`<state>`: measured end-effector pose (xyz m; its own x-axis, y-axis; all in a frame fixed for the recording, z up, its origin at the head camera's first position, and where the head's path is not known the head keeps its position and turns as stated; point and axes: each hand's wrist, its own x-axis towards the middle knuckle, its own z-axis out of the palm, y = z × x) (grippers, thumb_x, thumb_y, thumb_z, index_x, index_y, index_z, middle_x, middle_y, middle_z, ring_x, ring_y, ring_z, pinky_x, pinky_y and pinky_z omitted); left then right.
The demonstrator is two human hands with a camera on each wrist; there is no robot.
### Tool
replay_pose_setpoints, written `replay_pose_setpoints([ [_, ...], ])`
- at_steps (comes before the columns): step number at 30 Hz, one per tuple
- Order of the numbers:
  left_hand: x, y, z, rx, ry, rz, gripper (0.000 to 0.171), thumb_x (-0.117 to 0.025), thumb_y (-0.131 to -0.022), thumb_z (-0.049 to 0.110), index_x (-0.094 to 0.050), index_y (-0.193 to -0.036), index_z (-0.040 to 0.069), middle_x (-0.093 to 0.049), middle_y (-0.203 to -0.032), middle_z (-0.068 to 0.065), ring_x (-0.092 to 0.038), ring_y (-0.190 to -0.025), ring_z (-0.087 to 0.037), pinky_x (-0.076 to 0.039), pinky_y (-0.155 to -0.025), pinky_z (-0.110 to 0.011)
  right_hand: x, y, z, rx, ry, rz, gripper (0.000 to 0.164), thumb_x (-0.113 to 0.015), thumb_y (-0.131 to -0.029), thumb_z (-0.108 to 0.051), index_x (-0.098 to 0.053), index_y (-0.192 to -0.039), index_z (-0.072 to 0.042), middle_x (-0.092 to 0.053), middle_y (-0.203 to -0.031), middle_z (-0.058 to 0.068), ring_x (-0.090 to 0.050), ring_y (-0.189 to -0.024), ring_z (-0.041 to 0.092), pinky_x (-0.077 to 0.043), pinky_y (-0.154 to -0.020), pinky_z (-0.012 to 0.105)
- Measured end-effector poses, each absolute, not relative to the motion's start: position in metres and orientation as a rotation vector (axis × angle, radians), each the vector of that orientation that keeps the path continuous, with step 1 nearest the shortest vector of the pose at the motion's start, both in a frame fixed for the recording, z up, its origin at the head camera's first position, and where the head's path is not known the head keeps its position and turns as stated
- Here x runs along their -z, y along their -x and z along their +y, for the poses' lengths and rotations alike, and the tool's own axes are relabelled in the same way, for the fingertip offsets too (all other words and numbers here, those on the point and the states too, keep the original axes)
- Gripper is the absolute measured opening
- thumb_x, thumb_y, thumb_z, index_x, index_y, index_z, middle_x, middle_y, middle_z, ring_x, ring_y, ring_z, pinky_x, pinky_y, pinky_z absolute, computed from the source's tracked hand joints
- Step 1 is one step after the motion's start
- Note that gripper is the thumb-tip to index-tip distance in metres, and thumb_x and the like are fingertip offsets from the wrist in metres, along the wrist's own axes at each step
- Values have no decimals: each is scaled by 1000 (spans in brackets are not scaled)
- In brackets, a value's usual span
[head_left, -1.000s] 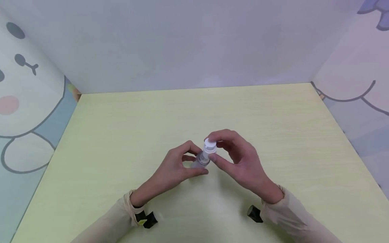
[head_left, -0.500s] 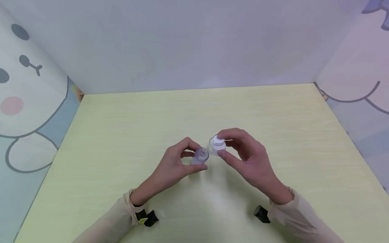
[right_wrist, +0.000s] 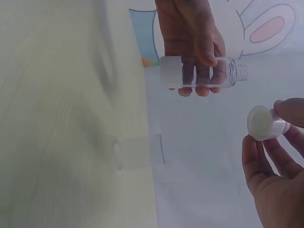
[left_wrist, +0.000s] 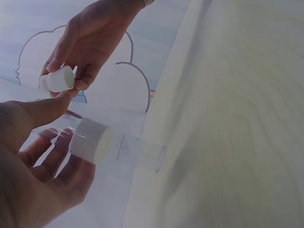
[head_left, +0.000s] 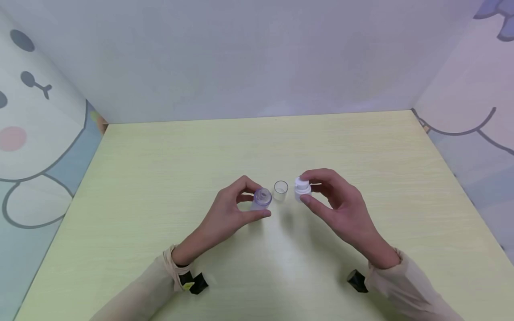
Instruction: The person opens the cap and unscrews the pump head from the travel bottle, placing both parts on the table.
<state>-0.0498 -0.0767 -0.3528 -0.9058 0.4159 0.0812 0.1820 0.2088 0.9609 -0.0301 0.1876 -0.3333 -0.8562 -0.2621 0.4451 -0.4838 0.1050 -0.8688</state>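
Note:
In the head view my left hand (head_left: 229, 208) grips a small clear bottle (head_left: 262, 199) between thumb and fingers, slightly tilted and held above the table. Its bare threaded neck shows in the right wrist view, along with the white base (right_wrist: 171, 72). To the right, my right hand (head_left: 343, 208) pinches a white pump top (head_left: 302, 190) by its sides. The right wrist view shows the wide round underside of this pump top (right_wrist: 261, 123). Between the hands, a clear cylindrical cap (head_left: 280, 191) stands on the table, rim upward, touching neither hand.
The pale wooden table (head_left: 192, 151) meets a plain light wall (head_left: 257, 58) at the back. Panels with cartoon drawings flank it on the left and right. A black device (head_left: 198, 283) sits at the left wrist, another black device (head_left: 357, 281) at the right.
The white pump top has come off the bottle's neck and moved right with my right hand. My left hand has shifted slightly left and away with the bottle, leaving the clear cap in sight.

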Motion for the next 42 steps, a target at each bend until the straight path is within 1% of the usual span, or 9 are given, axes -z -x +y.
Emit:
replay_pose_setpoints([
  [9, 351, 49, -77, -1771, -535, 2267, 38, -89, -82, 9, -65, -108, 19, -70, -110, 4, -69, -106, -13, -59, -103, -41, 341, 33, 200, -1748, -632, -2363, 46, -74, -86, 16, -65, -127, -5, -67, -118, 5, -67, -105, 14, -58, -99, 23],
  [12, 349, 48, -77, -1774, -536, 2261, 38, -89, -82, 8, -65, -109, 19, -70, -111, 3, -69, -106, -14, -58, -104, -42, 346, 36, 206, -1666, -662, -2398, 46, -76, -86, 15, -66, -125, -6, -68, -117, 3, -67, -104, 12, -57, -97, 20],
  [19, 348, 47, -78, -1774, -520, 2256, 37, -89, -82, 7, -65, -109, 19, -71, -111, 3, -69, -107, -16, -58, -104, -43, 354, 41, 221, -1257, -783, -2542, 44, -81, -85, 6, -69, -122, -14, -69, -115, -6, -62, -99, 2, -53, -92, 15],
  [22, 349, 46, -78, -1772, -511, 2249, 37, -88, -82, 8, -65, -108, 20, -71, -111, 3, -70, -108, -18, -58, -104, -44, 356, 41, 224, -1123, -817, -2584, 44, -82, -84, 5, -69, -121, -16, -68, -117, -7, -61, -101, 4, -51, -92, 14],
  [25, 349, 46, -78, -1775, -506, 2243, 37, -88, -82, 8, -65, -108, 20, -71, -111, 3, -70, -109, -22, -58, -104, -45, 359, 43, 227, -965, -847, -2604, 44, -83, -83, 5, -70, -119, -15, -68, -117, -5, -62, -105, 9, -48, -95, 13],
  [28, 350, 45, -78, -1777, -507, 2245, 37, -88, -82, 8, -65, -108, 20, -71, -111, 3, -70, -109, -22, -58, -105, -45, 362, 45, 228, -851, -876, -2615, 42, -84, -81, 5, -71, -117, -13, -68, -117, -1, -63, -108, 17, -48, -97, 18],
  [34, 351, 44, -79, -1773, -503, 2255, 37, -88, -82, 8, -65, -108, 20, -71, -111, 4, -69, -107, -16, -58, -105, -43, 367, 48, 231, -738, -937, -2633, 39, -84, -80, 6, -71, -114, -10, -68, -116, 4, -64, -106, 22, -54, -91, 35],
  [39, 351, 43, -80, -1769, -487, 2253, 37, -88, -82, 7, -65, -108, 20, -70, -111, 4, -69, -107, -13, -58, -104, -42, 370, 50, 234, -686, -970, -2641, 38, -85, -78, 6, -71, -111, -9, -68, -113, 6, -62, -102, 23, -56, -85, 40],
  [42, 351, 43, -80, -1768, -483, 2247, 37, -88, -82, 7, -65, -108, 20, -70, -111, 4, -69, -107, -14, -58, -104, -42, 372, 52, 236, -665, -965, -2667, 36, -86, -79, 3, -70, -110, -8, -68, -112, 6, -60, -102, 24, -57, -84, 42],
])
